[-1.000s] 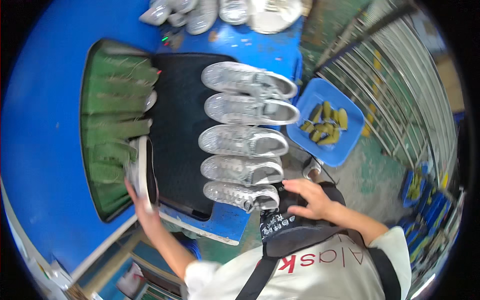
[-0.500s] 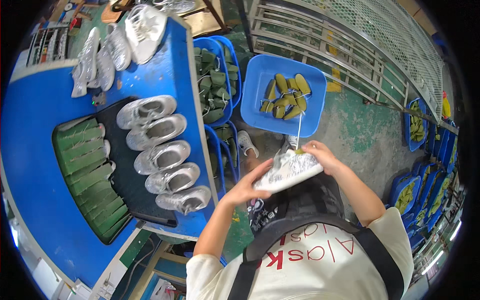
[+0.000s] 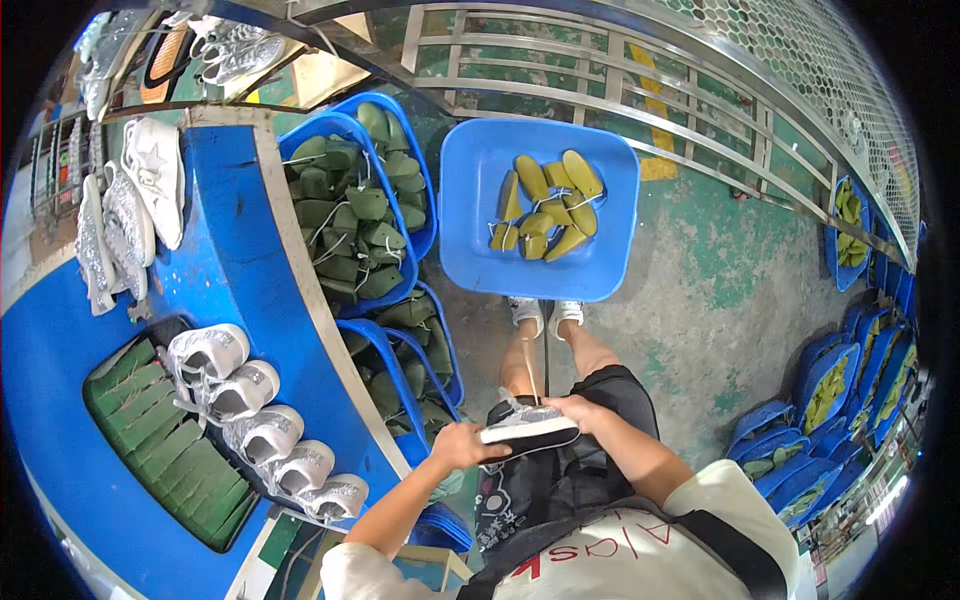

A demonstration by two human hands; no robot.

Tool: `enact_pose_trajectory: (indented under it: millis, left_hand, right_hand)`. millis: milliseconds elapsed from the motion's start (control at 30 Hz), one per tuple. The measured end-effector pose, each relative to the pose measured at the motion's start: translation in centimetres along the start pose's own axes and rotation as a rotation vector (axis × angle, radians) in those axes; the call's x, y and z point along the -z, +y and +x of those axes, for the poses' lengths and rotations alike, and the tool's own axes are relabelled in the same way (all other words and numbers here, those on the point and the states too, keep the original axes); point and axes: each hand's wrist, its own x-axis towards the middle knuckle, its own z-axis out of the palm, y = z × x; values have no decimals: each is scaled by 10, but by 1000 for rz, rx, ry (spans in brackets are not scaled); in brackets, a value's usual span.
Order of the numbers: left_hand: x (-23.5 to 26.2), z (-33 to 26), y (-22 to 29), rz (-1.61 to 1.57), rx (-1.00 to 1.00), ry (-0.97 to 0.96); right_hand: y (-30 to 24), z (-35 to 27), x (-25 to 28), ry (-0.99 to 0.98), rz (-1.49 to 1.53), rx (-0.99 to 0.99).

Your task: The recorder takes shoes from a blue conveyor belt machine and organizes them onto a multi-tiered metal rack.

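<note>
A white and silver sneaker is held low in front of my body, its dark outsole edge and white midsole facing me. My left hand is closed round one end of it. At the other end my right hand grips the upper near the shoe opening. From beside the right fingers a thin pale cord runs upward. What lies inside the shoe is hidden. Ahead of my feet a blue tub holds several olive-green shoe lasts with white strings.
The blue bench on the left carries a row of silver sneakers beside a recess of green lasts. Blue bins full of green lasts stand by the bench. A metal rack stands ahead; more blue bins are at the right.
The sneaker has come down and turned more sole-edge toward me, still in both hands. The olive piece seen in its opening before is out of sight. My view has shifted, showing more floor.
</note>
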Motion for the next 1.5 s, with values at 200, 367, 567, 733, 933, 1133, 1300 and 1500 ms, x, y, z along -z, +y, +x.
enact_pose_trajectory:
  millis: [200, 367, 567, 733, 933, 1133, 1300, 1500]
  left_hand:
    - [17, 39, 0, -73, 26, -11]
    - [-5, -13, -19, -121, 136, 4]
    - [1, 2, -6, -6, 72, -3]
    - [-19, -118, 57, -334, -166, 291]
    - [46, -273, 108, -111, -303, 396]
    - [65, -394, 115, 154, -592, 1105]
    - [31, -356, 31, -11, -634, 1538]
    - [-76, -286, -171, -1117, -201, 1631]
  right_hand:
    - [-4, 12, 20, -59, 112, -140]
    - [-1, 19, -12, -227, -72, -56]
    - [20, -2, 2, 11, -82, -87]
    - [-40, -182, -22, -425, -587, 93]
    - [-42, -343, -82, -161, -306, 263]
    - [-63, -497, -163, -324, -659, 1230]
    - [-101, -448, -169, -516, -1067, 1246]
    - [-33, -319, -263, -724, -1856, 1583]
